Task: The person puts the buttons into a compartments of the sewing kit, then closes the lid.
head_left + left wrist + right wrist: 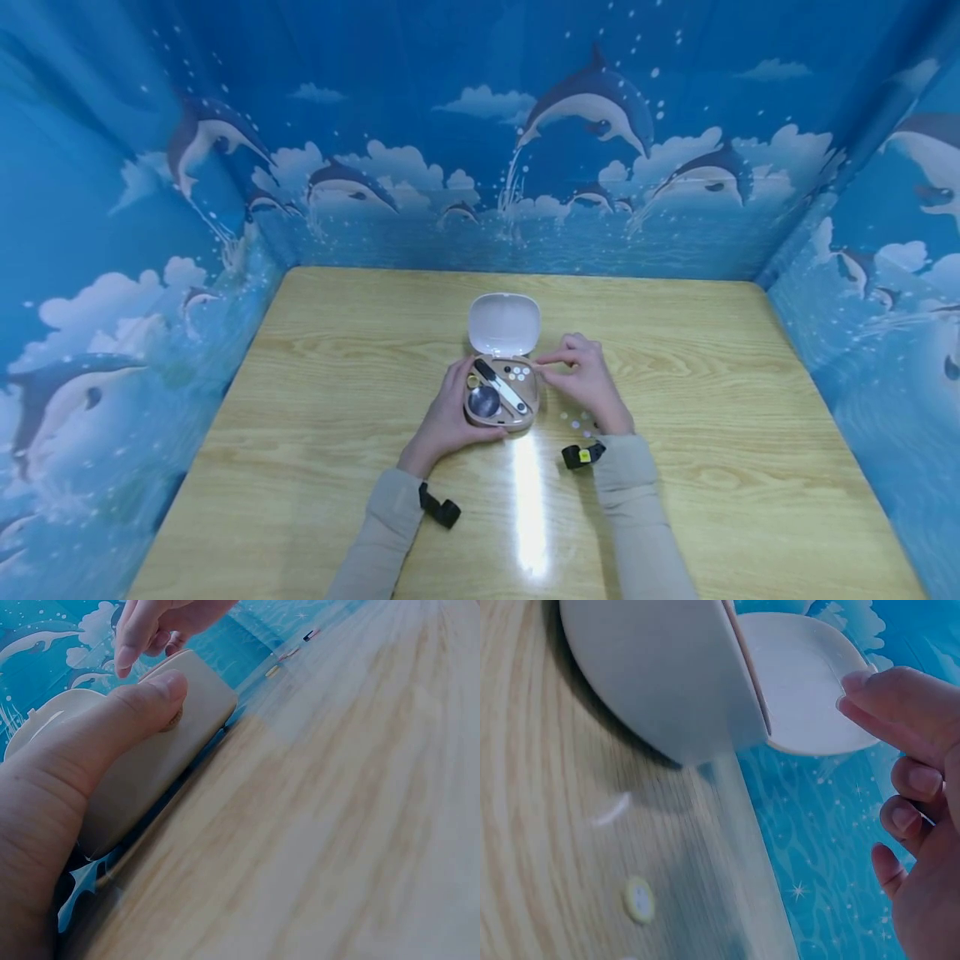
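A small rounded box (532, 408) with its white lid (505, 323) raised stands in front of me. My left hand (452, 414) grips its left side, the thumb along the front wall. Inside lie a long black-and-white tool (506, 390), a dark round piece (483, 402), a small gold-coloured piece (472, 381) and several small buttons (517, 371). My right hand (581, 377) is at the box's upper right edge. Its thumb and forefinger tips are close together, the other fingers curled. Whether anything tiny lies between those fingertips cannot be made out.
Several small pale buttons (575, 425) lie on the wooden table (712, 417) right of the box, beside the right wrist; one button (639, 900) shows closely in the right wrist view. A blue dolphin-print curtain (420, 167) surrounds the table's back and sides.
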`<state>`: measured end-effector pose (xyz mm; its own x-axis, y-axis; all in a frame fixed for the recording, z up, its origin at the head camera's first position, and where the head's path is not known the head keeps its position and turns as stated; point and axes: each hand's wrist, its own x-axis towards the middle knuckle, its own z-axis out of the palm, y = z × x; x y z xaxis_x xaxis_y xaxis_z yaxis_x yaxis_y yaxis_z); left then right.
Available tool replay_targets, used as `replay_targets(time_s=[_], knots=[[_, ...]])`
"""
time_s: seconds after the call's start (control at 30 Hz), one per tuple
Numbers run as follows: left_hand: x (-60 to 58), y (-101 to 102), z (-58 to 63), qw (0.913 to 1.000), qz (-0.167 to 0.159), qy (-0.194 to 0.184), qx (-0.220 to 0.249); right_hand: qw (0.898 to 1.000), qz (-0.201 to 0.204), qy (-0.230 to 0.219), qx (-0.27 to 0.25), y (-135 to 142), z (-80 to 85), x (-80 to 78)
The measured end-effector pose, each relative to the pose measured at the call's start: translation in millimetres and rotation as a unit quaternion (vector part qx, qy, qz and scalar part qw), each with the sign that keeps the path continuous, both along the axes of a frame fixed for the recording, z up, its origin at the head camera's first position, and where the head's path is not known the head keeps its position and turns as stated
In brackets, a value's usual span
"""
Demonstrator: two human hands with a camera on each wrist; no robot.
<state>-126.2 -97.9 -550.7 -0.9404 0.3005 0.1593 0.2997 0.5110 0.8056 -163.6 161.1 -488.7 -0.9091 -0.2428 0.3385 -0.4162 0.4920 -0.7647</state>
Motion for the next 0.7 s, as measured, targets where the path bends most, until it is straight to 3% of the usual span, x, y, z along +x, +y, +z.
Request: replay_targets(time_s=[0.23, 0.47, 0.7], knots=[[0.7, -0.9, -0.4, 1.0000, 0.003, -0.004, -0.004, 0.999, 0.007, 0.019, -0.034, 11.8, -3.2, 0.9], [0.8, -0.3, 0.0, 1.0000, 0.005, -0.006, -0.001, 0.999, 0.000, 0.019, -0.041, 11.0, 31.8, 21.8], [0.5, -0.4, -0.6, 1.0000, 0.004, -0.009, 0.000, 0.999, -0.024, 0.006, -0.038, 30.4, 2.6, 13.1]])
